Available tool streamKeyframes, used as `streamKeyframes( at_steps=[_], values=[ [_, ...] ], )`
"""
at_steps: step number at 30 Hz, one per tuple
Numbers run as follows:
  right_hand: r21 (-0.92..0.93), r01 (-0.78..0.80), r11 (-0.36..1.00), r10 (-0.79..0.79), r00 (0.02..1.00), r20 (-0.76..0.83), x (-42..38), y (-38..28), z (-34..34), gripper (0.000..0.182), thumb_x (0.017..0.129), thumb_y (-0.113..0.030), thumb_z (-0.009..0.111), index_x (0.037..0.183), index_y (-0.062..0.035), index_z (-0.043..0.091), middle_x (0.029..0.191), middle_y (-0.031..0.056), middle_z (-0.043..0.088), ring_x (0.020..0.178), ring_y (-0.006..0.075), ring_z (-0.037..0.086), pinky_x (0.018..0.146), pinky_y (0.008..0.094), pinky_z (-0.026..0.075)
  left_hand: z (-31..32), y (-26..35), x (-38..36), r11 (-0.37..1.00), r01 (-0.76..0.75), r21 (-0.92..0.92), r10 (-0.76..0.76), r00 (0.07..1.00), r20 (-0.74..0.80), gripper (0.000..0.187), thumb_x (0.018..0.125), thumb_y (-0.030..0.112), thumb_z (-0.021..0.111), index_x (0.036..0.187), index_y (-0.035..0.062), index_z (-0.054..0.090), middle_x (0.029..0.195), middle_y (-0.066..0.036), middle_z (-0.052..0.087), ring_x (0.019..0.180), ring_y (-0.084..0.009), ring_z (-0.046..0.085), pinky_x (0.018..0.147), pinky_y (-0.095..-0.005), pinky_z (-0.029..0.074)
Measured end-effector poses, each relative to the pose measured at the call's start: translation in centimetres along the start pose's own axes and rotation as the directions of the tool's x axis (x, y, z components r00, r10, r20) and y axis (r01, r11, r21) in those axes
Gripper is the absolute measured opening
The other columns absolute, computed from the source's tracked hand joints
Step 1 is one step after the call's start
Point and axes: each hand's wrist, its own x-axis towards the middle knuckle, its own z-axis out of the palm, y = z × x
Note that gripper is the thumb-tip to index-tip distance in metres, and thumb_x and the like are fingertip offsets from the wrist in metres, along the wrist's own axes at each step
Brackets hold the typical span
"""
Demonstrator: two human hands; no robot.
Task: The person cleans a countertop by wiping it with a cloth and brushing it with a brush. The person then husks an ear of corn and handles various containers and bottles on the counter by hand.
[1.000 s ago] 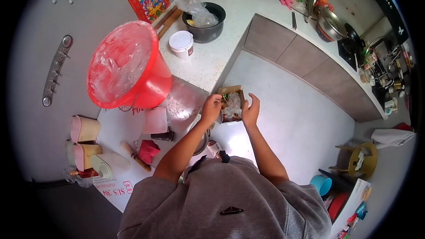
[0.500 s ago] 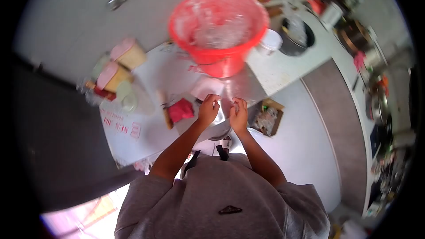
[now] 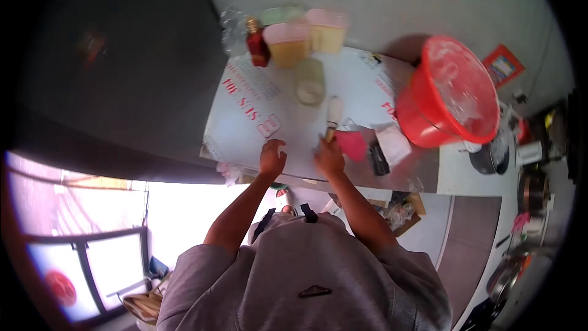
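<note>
My right hand [image 3: 329, 158] is at the near end of a short tool [image 3: 334, 113] with a brown wooden handle and a pale, thicker far part; its fingers close round the brown end. Blur hides what kind of tool it is. My left hand [image 3: 272, 159] hovers over the near edge of the white printed tabletop [image 3: 294, 129], holding nothing, fingers slightly bent and apart. Just right of the tool lies a pink-red cloth [image 3: 351, 145]. Beyond it are a black object [image 3: 378, 158] and a pale pink square sheet [image 3: 393, 144].
A red bucket [image 3: 416, 110] with clear plastic inside stands at the right. Pink-lidded tubs [image 3: 286, 46], a red bottle [image 3: 258, 46] and a pale green container [image 3: 310, 83] stand at the back left. A dark pot [image 3: 490, 160] sits far right; a cardboard box [image 3: 411, 220] is lower down.
My view has swung left, so the bucket now appears further right. My hands have gone from in front of the bucket to the left part of the table, the right one taking the wooden-handled tool.
</note>
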Motion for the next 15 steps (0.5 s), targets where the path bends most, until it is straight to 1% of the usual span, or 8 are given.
streamKeyframes(
  at_steps=[2,4,5,8,9,10,12,15],
  values=[
    [-0.1,-0.013,0.995,0.018,0.999,0.046,0.7,-0.3,1.2,0.028,0.081,-0.017,0.062,0.106,-0.0054,0.059,0.097,0.0192,0.06,0.092,0.0398,0.059,0.078,0.0481,0.05,-2.5,-3.3,-1.4,0.995,0.083,0.053,-0.083,0.997,-0.011,0.033,0.072,0.002,0.062,0.105,0.0058,0.061,0.116,-0.015,0.06,0.114,-0.0361,0.053,0.1,-0.0443,0.042],
    [-0.055,-0.074,0.996,0.077,0.996,0.055,0.8,-0.9,2.3,0.023,0.081,-0.015,0.061,0.102,-0.0049,0.058,0.095,0.0193,0.058,0.091,0.0393,0.057,0.076,0.0483,0.049,-4.3,-6.4,-2.7,0.986,0.108,0.127,-0.104,0.994,-0.039,0.036,0.072,0.004,0.063,0.108,0.0054,0.06,0.12,-0.016,0.059,0.118,-0.0364,0.051,0.101,-0.0441,0.041],
    [0.033,-0.111,0.993,0.11,0.994,0.023,0.3,-1.2,2.9,0.021,0.081,-0.014,0.06,0.1,-0.0048,0.057,0.094,0.0192,0.056,0.09,0.0385,0.056,0.075,0.0482,0.048,-5.2,-7.4,-3.2,0.98,0.143,0.14,-0.146,0.989,0.008,0.04,0.073,0.005,0.064,0.112,0.005,0.059,0.126,-0.018,0.056,0.123,-0.0374,0.048,0.105,-0.046,0.038],
    [0.261,-0.169,0.95,0.222,0.956,-0.192,-2.9,-4.4,5.6,0.017,0.081,-0.009,0.054,0.095,-0.0023,0.047,0.084,0.0191,0.051,0.081,0.0396,0.053,0.074,0.0469,0.042,-6.1,-9.6,-4.2,0.972,0.131,0.197,-0.109,0.987,-0.12,0.043,0.072,0.007,0.064,0.115,0.0057,0.058,0.13,-0.019,0.053,0.126,-0.0378,0.045,0.107,-0.0485,0.034],
    [0.465,-0.253,0.849,0.345,0.93,-0.124,-4.4,-7.0,5.5,0.021,0.083,-0.011,0.052,0.098,-0.0014,0.042,0.082,0.0198,0.05,0.079,0.0422,0.051,0.075,0.0482,0.042,-6.1,-9.9,-4.1,0.965,0.147,0.217,-0.119,0.984,-0.136,0.043,0.072,0.007,0.064,0.115,0.0055,0.059,0.13,-0.019,0.052,0.126,-0.0378,0.045,0.107,-0.0487,0.034],
    [0.519,-0.312,0.795,0.387,0.921,-0.04,-5.8,-8.6,6.1,0.022,0.085,-0.014,0.052,0.099,-0.001,0.041,0.086,0.0238,0.054,0.081,0.0462,0.055,0.075,0.0505,0.043,-6.2,-9.8,-4.1,0.958,0.164,0.237,-0.13,0.98,-0.151,0.043,0.072,0.007,0.063,0.115,0.0053,0.059,0.131,-0.019,0.052,0.127,-0.0378,0.044,0.107,-0.049,0.033],
    [0.561,-0.38,0.735,0.402,0.911,0.09,-7.0,-13.0,4.9,0.022,0.086,-0.016,0.053,0.099,-0.0031,0.041,0.093,0.0291,0.058,0.087,0.0503,0.058,0.076,0.0534,0.045,-6.3,-9.9,-3.9,0.954,0.173,0.246,-0.137,0.978,-0.158,0.043,0.072,0.007,0.063,0.115,0.0048,0.059,0.131,-0.019,0.052,0.127,-0.0375,0.044,0.108,-0.049,0.033],
    [0.482,-0.365,0.796,0.258,0.926,0.276,-5.5,-15.6,3.5,0.028,0.087,-0.02,0.054,0.108,-0.004,0.044,0.101,0.0311,0.061,0.095,0.0511,0.059,0.079,0.0549,0.046,-6.7,-10.5,-4.3,0.962,0.179,0.206,-0.156,0.98,-0.124,0.042,0.072,0.007,0.061,0.114,0.0042,0.06,0.131,-0.019,0.052,0.127,-0.0372,0.044,0.108,-0.0482,0.033]
  ],
)
